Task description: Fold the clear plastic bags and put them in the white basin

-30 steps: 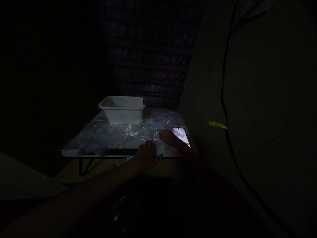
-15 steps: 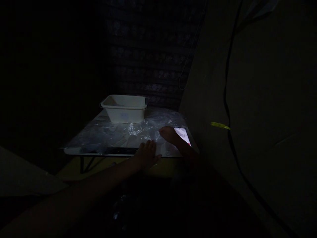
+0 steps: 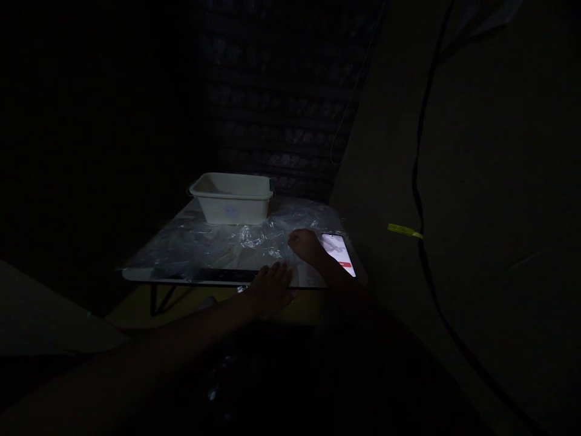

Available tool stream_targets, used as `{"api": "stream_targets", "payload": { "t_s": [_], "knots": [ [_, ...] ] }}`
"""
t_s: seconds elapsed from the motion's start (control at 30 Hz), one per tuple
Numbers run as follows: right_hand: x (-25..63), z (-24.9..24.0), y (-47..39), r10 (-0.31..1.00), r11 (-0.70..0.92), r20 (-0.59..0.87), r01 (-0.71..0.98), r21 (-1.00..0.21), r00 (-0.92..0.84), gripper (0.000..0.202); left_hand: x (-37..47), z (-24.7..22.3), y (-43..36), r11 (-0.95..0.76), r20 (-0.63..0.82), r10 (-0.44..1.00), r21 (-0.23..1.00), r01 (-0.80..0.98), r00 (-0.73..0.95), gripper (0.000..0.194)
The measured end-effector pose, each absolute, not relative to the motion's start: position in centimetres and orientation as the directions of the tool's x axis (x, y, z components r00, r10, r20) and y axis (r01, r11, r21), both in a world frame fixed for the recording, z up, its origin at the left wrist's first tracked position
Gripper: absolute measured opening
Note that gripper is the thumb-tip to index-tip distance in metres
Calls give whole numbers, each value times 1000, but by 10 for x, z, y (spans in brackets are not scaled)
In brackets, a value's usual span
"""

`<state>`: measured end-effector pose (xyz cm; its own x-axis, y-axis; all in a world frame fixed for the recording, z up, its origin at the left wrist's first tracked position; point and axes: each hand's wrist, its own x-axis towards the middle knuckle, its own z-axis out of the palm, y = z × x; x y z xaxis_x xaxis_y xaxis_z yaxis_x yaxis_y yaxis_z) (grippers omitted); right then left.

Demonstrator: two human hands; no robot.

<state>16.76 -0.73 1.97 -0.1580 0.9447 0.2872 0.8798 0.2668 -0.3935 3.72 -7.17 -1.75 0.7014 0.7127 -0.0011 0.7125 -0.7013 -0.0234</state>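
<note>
My left hand (image 3: 272,289) lies at the front edge of a low white-topped table (image 3: 167,278), palm down with its fingers stretched and a little apart. Farther in and to the right, my right hand (image 3: 305,245) is closed, its fingers curled inward over clear plastic film (image 3: 247,236). Dim light hides what is between those fingers. The crinkled film covers much of the tabletop. Just right of my right hand lies a phone (image 3: 338,253) with its screen lit; my wrist passes close to its lower left side.
A cream plastic tub (image 3: 233,209) stands at the back left of the table. To the right, a dark cable with a yellow tag (image 3: 403,231) hangs along a panel (image 3: 490,181). Behind, shiny wrapped items (image 3: 284,160) fill dark rows. The surroundings are very dark.
The view has shifted slightly. My right hand has drawn a little left of the phone, so more of its screen shows. My left hand has slid slightly toward me.
</note>
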Motion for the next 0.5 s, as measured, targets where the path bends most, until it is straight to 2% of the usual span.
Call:
{"api": "stream_targets", "payload": {
  "t_s": [0.17, 0.33, 0.5],
  "knots": [
    [169, 12, -9, 920, 390, 274, 709, -588, -280, 31, 38, -19, -77, -723, -1, 691, -24, 691, 723, 52],
    [166, 6, -13, 911, 376, 225, 469, -799, -346, 54, 27, -11, -73, -701, -12, 713, -42, 712, 701, 54],
    [165, 0, -18, 909, 314, 142, 421, -851, -391, 53, 3, 4, -57, -609, -36, 793, -44, 792, 607, 55]
  ]
}}
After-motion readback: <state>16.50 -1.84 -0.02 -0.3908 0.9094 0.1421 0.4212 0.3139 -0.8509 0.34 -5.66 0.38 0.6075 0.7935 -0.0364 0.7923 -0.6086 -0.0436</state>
